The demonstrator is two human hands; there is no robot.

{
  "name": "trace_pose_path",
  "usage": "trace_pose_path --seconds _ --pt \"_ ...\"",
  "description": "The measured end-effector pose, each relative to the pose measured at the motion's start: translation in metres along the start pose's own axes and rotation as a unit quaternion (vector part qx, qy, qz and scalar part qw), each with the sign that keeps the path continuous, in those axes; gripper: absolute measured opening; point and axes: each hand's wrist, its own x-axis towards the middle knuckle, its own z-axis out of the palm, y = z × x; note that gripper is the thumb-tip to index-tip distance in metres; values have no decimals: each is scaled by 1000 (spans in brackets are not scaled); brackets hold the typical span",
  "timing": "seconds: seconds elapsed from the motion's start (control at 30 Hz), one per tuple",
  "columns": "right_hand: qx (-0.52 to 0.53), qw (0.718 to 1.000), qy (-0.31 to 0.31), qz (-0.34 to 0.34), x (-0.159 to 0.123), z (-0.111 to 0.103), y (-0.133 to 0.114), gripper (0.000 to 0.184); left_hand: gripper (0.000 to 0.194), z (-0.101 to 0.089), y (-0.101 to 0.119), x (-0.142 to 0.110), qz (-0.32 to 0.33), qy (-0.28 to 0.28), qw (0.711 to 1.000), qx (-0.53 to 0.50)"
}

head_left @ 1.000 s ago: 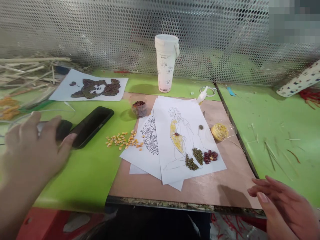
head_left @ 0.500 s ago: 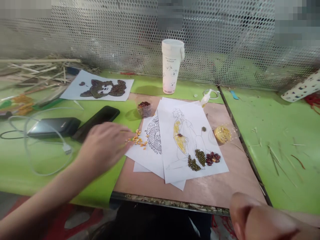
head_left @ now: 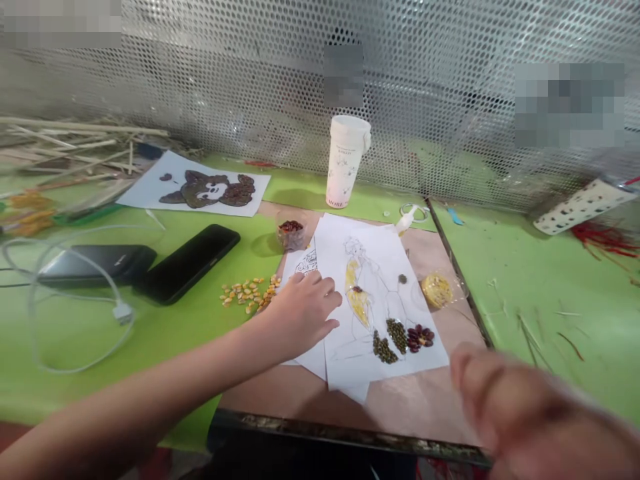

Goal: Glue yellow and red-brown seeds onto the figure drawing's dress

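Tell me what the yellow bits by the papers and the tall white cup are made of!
The yellow bits look like dried corn kernels: glossy, hard-looking, tooth-shaped seeds. The tall white cup looks like smooth plastic or coated paper with a soft sheen; the picture can't settle which.

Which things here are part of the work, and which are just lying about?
Work: left hand, right hand, line-drawing sheets, corn kernels, mung beans, red beans, white squeeze bottle.

Lying about: smartphone, charging cable, white tumbler, straw pieces.
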Motion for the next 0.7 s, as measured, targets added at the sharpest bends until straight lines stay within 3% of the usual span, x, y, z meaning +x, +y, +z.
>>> trace_pose_path --seconds 0.07,0.17,0.33,0.5,0.7 --pt "-49 998 -7 38 11 -1 11 11 28 9 -5 -2 17 11 1000 23" --pt "-207 968 23 138 4 -3 46 23 37 17 -8 -3 33 20 997 61" --pt "-207 933 36 294 -35 7 96 43 42 14 -9 -1 30 -38 995 85" --pt "-164 931 -9 326 -45 16 104 46 43 6 -14 1 9 -64 996 62" --pt "-135 934 5 330 -39 31 93 46 41 -1 -23 -5 -11 -47 998 47"
